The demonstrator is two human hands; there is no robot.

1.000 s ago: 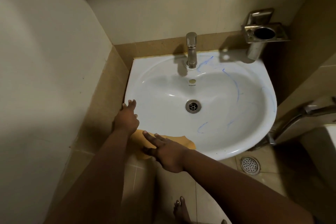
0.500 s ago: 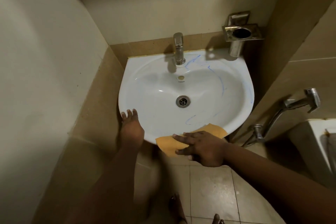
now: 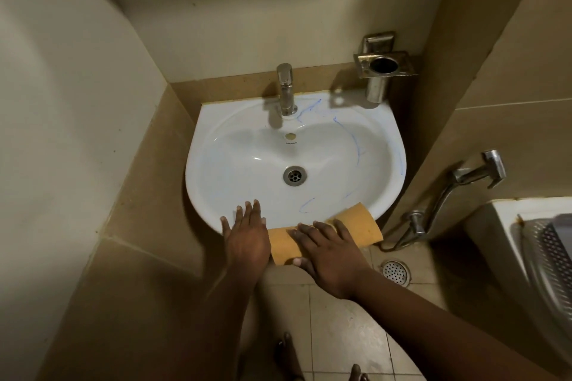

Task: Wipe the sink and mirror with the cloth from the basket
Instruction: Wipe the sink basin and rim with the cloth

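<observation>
Orange cloth overhung the sink front rim, pressed by the right hand, fingers spread flat; left hand likewise flat. Unpinched, the cloth risked slipping floorward.

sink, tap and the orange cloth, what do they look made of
Sink: glossy white glazed ceramic, by its sheen and highlights. Tap: polished metal, likely chromed or stainless, mirror-like reflections. Orange cloth: matte, smooth, limp over the rim; possibly chamois or microfibre.

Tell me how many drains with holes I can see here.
2. One drain sits at the bottom of the sink. The other drain is in the floor, lower right of the sink. More may be hidden outside the view.
</observation>
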